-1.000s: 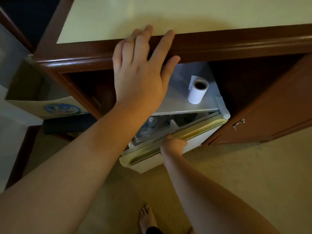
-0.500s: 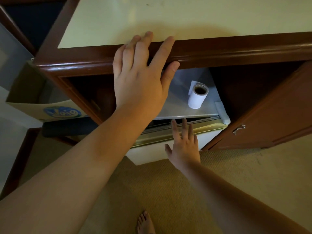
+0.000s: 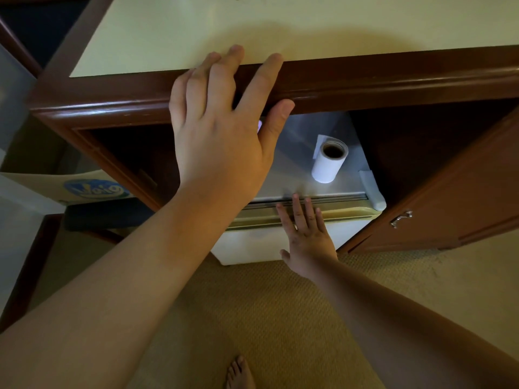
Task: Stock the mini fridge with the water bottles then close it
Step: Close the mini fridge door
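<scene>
Now the fridge door [image 3: 280,240] has been pushed shut by the flat, spread right hand [image 3: 309,237], while the table edge [image 3: 393,80] is steadied by the spread left hand [image 3: 222,136].

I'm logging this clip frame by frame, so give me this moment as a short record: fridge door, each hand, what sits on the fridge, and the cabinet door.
fridge door: the mini fridge door looks shut or nearly so; no interior shows
left hand: left hand open, fingers resting on the cabinet top edge
right hand: right hand open, straight fingers flat against the fridge door's upper part
on fridge: a white paper roll standing upright
cabinet door: wooden cabinet door swung open on the right
water bottles: none visible
</scene>
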The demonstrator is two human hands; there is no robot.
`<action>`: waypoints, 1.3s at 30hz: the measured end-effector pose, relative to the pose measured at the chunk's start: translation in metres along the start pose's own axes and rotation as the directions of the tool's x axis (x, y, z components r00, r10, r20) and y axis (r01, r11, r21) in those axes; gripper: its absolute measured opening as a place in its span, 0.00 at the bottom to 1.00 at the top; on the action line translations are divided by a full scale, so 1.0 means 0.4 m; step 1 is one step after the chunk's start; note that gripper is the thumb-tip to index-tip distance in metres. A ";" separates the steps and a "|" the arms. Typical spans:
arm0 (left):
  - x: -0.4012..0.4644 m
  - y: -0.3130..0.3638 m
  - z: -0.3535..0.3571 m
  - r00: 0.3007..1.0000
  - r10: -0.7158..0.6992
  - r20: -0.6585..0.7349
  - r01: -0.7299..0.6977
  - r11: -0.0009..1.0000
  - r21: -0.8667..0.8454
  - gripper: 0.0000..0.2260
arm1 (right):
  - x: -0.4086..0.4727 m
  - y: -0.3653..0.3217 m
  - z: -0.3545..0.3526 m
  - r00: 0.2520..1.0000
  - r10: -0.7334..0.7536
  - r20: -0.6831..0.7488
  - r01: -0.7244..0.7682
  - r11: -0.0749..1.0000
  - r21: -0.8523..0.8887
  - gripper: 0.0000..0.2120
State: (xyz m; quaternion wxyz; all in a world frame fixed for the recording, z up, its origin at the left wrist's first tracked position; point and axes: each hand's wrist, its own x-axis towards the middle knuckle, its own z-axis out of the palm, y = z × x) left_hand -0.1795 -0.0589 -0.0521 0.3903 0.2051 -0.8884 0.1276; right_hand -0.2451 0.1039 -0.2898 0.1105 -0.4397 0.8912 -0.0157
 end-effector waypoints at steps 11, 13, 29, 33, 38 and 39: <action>0.001 0.004 -0.001 0.999 0.002 -0.033 -0.002 1.000 0.002 0.22 | 0.037 -0.030 -0.018 0.994 0.086 0.069 -0.087 0.996 0.020 0.55; 0.001 0.003 -0.001 0.999 0.003 -0.032 -0.003 1.000 0.001 0.22 | 0.060 -0.058 -0.022 0.987 0.137 0.084 -0.140 0.990 0.023 0.53; 0.005 0.007 -0.015 0.998 -0.014 0.068 0.015 1.000 -0.016 0.23 | 0.103 -0.069 -0.061 0.971 0.140 0.195 -0.153 0.987 0.050 0.46; 0.010 0.009 -0.054 0.976 -0.029 0.214 0.038 0.999 -0.039 0.23 | -0.050 -0.037 -0.091 0.976 0.101 0.194 -0.134 0.977 0.164 0.51; 0.049 0.006 -0.140 0.867 0.024 0.498 0.036 0.993 -0.109 0.30 | -0.405 0.012 -0.059 0.873 0.179 0.454 -0.286 0.941 0.179 0.51; 0.034 0.003 -0.162 0.845 0.041 0.533 0.037 0.990 -0.136 0.31 | -0.486 0.026 -0.038 0.841 0.203 0.502 -0.315 0.937 0.149 0.49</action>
